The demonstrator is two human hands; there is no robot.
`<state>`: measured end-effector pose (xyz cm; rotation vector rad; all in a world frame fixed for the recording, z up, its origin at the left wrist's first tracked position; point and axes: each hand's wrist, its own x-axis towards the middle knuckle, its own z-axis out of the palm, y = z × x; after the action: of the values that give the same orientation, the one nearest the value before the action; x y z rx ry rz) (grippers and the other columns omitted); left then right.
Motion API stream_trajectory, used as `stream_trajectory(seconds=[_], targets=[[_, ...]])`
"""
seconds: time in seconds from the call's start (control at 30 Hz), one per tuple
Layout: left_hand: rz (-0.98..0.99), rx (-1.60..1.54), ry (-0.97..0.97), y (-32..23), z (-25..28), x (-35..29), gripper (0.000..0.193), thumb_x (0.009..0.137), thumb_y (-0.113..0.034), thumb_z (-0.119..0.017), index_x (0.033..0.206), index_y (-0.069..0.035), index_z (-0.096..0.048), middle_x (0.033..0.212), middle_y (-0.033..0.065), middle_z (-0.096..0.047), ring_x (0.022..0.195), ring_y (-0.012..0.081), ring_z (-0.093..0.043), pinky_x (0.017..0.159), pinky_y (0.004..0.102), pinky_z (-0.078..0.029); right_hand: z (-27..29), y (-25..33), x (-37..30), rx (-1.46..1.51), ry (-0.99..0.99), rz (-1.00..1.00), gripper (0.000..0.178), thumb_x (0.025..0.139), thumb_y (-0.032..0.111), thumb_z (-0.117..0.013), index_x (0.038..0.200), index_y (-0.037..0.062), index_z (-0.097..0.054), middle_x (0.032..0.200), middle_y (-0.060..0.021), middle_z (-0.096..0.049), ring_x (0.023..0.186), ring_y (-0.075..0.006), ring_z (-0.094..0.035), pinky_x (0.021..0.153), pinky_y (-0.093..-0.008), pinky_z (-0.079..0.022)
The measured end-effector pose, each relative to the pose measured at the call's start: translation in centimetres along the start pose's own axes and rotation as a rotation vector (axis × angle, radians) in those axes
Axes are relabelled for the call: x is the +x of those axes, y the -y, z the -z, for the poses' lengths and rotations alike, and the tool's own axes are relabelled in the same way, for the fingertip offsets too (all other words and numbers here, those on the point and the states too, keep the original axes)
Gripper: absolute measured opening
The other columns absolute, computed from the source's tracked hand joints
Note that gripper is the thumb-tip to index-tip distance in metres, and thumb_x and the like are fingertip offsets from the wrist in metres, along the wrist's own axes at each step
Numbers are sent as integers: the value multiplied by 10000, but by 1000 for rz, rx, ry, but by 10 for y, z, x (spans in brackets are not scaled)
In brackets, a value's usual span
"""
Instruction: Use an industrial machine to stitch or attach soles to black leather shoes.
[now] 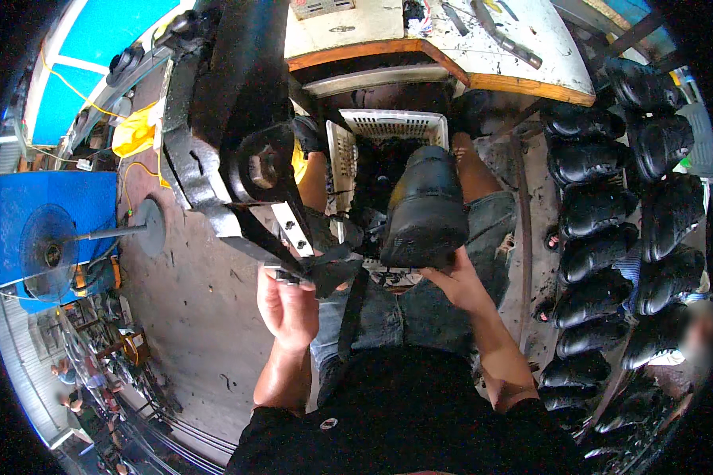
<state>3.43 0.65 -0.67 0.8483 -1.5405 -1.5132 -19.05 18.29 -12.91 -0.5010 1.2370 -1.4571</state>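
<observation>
My right hand [456,282] grips a black boot [425,207] by its heel end, holding it over my lap with the toe pointing away. My left hand [287,305] is closed around the lower end of a black metal lever arm [238,170] of a heavy machine that stands to my left. A dark strip or strap [334,267] hangs from that end, just right of my left fingers. Both forearms enter from the lower edge.
A white plastic crate [390,125] sits between my knees. Several black boots [610,237] stand in rows on a rack at right. A worn white workbench [451,47] with tools lies ahead. A standing fan [51,249] is on the floor at left.
</observation>
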Motion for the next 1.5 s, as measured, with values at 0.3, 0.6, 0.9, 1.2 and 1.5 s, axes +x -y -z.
stream_trajectory(seconds=[0.3,0.6,0.9,1.2,1.5], targets=[[-189,-392,85,-22,-9,21,216,993,-99,-591,1165,-63,-465,1001,67,-619,807,163,-649,568,300,-561,5,21,-7,-88,-156,-42,968,885,12,-756,1610,66,-116,1556,-116,-404,1405,-229,-421,1167,-366,-357],[199,481,443,79,31,13,528,959,-48,-555,1461,1,-399,1314,182,-600,1237,272,-573,1034,377,-464,0,51,-16,-392,-107,58,962,851,6,-759,1612,67,-174,1615,-138,-348,1468,-260,-360,1197,-389,-312],[38,-356,495,-17,-15,45,1120,735,-193,-904,1589,6,-207,1641,234,-237,1519,331,-253,1227,480,-192,-25,71,-3,-553,89,183,951,813,-8,-766,1601,73,-240,1610,-153,-354,1475,-290,-358,1206,-387,-288],[25,-302,285,-24,-12,33,937,610,-54,-976,1394,10,-465,1298,111,-611,1147,218,-634,975,363,-529,-40,92,8,-750,117,283,977,775,-52,-763,1600,96,-261,1401,-167,-507,1307,-335,-494,1132,-394,-374],[179,-327,209,-31,-18,35,801,573,-60,-991,1263,19,-591,1186,90,-670,1107,195,-643,946,348,-530,-38,111,14,-844,116,316,984,735,-80,-758,1585,71,-286,1363,-177,-519,1279,-356,-504,1119,-388,-386]])
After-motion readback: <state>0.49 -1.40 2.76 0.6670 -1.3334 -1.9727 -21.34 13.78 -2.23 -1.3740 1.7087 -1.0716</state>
